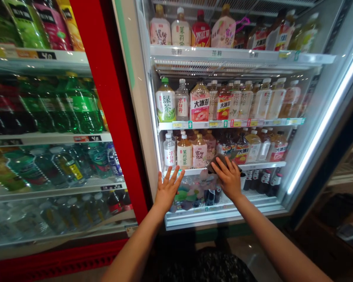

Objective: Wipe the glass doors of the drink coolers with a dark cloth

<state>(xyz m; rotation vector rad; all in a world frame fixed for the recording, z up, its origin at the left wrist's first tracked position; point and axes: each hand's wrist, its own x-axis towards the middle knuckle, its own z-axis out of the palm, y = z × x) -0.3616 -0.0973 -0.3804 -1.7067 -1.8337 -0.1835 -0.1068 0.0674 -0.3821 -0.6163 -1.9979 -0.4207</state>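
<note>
My left hand [167, 192] has its fingers spread flat, apparently resting against the glass door of the drinks fridge in front of me, and holds nothing. Further right, my right hand [230, 181] is over a dark grey cloth [212, 164], pressing it to the glass. The cloth's edges show around my fingers; the part under the palm is hidden. Behind the glass, close to my hands, stand a jasmine tea bottle [184, 152] and a pink-labelled bottle [199, 152]. Flower-and-leaf decals [191, 192] appear on the glass between my hands.
A red-framed fridge [113, 78] with several shelves of soda and water stands at the left. Upper shelves [241, 53] ahead hold tea bottles. A lit strip [323, 125] runs along the right side. Dark items [351, 235] sit at lower right.
</note>
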